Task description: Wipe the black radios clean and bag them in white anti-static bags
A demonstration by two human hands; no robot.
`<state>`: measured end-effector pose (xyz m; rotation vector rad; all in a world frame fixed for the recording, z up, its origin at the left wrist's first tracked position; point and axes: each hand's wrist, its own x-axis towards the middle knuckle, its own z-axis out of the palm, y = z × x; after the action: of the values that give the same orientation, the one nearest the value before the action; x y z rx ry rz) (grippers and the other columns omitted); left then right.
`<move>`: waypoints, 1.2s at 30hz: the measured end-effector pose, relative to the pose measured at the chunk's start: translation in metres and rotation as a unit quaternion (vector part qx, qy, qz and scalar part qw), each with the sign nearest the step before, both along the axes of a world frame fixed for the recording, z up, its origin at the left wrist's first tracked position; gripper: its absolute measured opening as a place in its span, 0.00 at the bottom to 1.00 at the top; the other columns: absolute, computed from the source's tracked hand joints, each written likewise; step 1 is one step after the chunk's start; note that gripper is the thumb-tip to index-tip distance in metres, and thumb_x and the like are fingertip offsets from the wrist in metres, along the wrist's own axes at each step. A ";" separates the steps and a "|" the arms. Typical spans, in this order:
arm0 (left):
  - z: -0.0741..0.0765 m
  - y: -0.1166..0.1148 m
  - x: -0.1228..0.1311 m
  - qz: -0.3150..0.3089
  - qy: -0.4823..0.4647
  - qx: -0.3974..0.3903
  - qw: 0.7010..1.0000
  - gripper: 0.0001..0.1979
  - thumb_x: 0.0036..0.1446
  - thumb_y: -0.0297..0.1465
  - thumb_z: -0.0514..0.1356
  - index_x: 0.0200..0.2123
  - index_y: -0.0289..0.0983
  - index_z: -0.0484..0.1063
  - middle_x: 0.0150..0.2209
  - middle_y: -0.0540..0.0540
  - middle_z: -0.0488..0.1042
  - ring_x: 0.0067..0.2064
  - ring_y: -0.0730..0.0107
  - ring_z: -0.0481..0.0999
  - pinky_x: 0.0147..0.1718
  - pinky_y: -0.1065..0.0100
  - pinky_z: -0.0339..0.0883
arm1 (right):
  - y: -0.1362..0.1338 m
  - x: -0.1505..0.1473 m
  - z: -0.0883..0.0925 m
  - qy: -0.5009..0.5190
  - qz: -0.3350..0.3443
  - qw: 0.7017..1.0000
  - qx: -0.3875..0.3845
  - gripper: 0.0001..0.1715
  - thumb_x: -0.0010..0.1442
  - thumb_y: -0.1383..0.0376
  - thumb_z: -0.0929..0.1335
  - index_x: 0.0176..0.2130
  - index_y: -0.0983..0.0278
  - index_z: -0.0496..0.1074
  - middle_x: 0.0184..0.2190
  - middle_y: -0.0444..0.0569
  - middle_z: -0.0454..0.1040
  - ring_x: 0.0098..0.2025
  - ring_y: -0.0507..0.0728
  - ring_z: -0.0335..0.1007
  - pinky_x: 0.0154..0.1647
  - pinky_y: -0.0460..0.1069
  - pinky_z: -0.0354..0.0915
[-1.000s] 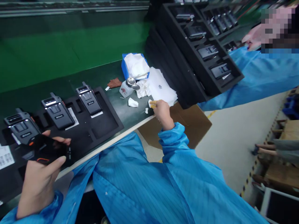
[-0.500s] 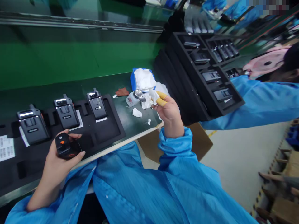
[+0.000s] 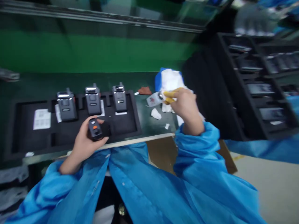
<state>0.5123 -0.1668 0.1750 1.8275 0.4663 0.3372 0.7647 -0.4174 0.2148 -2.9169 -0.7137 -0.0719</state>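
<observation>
The right hand [image 3: 185,104] has moved: half a second ago it held a white wipe up just beside the bottle [image 3: 153,100], and now its yellow finger covers [image 3: 170,94] are right at the bottle's metal top. It's blurred there, and I can't tell whether those fingers are pinching anything. The left hand [image 3: 85,141] grips a black handset [image 3: 95,129], fingers and thumb wrapped round it, its orange-buttoned end up; a second ago the same handset lay tipped over with its screen showing. It's held over the front part of the black tray [image 3: 125,124], where three other handsets [image 3: 93,101] lie as before.

The bench's pale front edge [image 3: 149,137] runs close below that hand. Between the tray's right wall and the bottle is a strip of green bench top [image 3: 146,121], with paper scraps [image 3: 156,114] toward the bottle side. Past the right hand, stacked black trays [image 3: 207,84] wall off that side
</observation>
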 end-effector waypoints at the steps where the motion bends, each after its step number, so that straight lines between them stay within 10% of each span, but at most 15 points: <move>1: -0.002 -0.001 0.001 -0.003 -0.015 0.018 1.000 0.32 0.43 0.34 0.70 0.52 0.42 0.63 0.43 0.47 0.75 0.45 0.61 0.76 0.48 0.59 0.70 | 0.000 0.000 0.001 -0.016 -0.005 0.999 -0.034 0.13 0.51 0.69 0.66 0.36 0.65 0.79 0.37 0.55 0.75 0.42 0.63 0.68 0.41 0.58 0.60; 6: -0.007 -0.003 -0.001 -0.031 -0.049 0.085 0.995 0.29 0.45 0.26 0.65 0.52 0.40 0.62 0.47 0.45 0.74 0.49 0.61 0.76 0.50 0.60 0.69 | 0.007 -0.013 -0.004 -0.121 0.032 0.992 0.027 0.14 0.56 0.67 0.62 0.31 0.67 0.77 0.34 0.58 0.74 0.41 0.69 0.69 0.41 0.65 0.56; 11: -0.003 -0.007 -0.007 -0.063 -0.108 0.100 0.987 0.28 0.43 0.21 0.61 0.49 0.40 0.62 0.47 0.45 0.72 0.50 0.62 0.75 0.49 0.60 0.70 | 0.044 -0.072 -0.005 -0.146 0.242 0.936 0.207 0.15 0.61 0.64 0.65 0.46 0.59 0.76 0.34 0.51 0.75 0.38 0.59 0.71 0.40 0.57 0.59; 17: -0.006 -0.009 -0.008 -0.080 -0.121 0.119 0.982 0.27 0.45 0.22 0.61 0.50 0.41 0.62 0.46 0.45 0.72 0.47 0.63 0.75 0.46 0.61 0.71 | 0.093 -0.135 0.007 -0.108 0.395 0.880 0.241 0.21 0.59 0.74 0.62 0.45 0.57 0.76 0.33 0.45 0.74 0.36 0.51 0.65 0.45 0.55 0.56; 36: -0.006 -0.007 -0.005 -0.106 -0.137 0.122 0.977 0.23 0.49 0.27 0.64 0.49 0.40 0.63 0.45 0.43 0.73 0.47 0.62 0.75 0.44 0.59 0.71 | 0.103 -0.148 0.000 -0.206 0.425 0.854 0.219 0.19 0.62 0.74 0.62 0.33 0.55 0.77 0.30 0.39 0.74 0.38 0.49 0.65 0.53 0.56 0.46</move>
<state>0.5076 -0.1736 0.1687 2.0079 0.0363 0.5077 0.6164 -0.3140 0.2146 -1.9414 -1.7118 -0.6662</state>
